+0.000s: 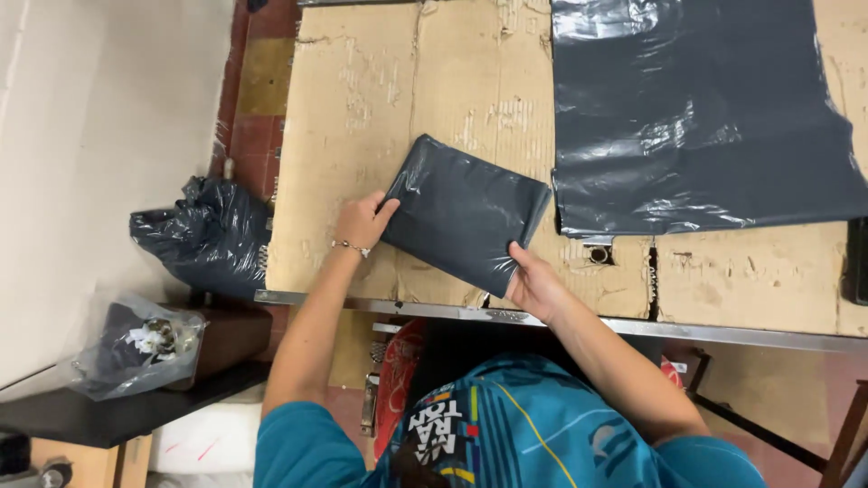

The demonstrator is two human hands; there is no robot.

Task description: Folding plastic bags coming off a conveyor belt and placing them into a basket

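A folded dark grey plastic mailer bag [466,212] lies tilted on the cardboard-covered table [362,117]. My left hand [362,220], with a thin bracelet at the wrist, pinches the bag's left corner. My right hand [533,285] grips its lower right corner near the table's front edge. Both forearms reach up from my teal patterned shirt at the bottom of the view.
A stack of flat dark grey plastic bags [696,117] covers the table's upper right. A crumpled black bag [208,237] sits left of the table. On a dark shelf [108,411] at lower left lies a clear bag of small items [136,348]. A metal rail [723,333] edges the table front.
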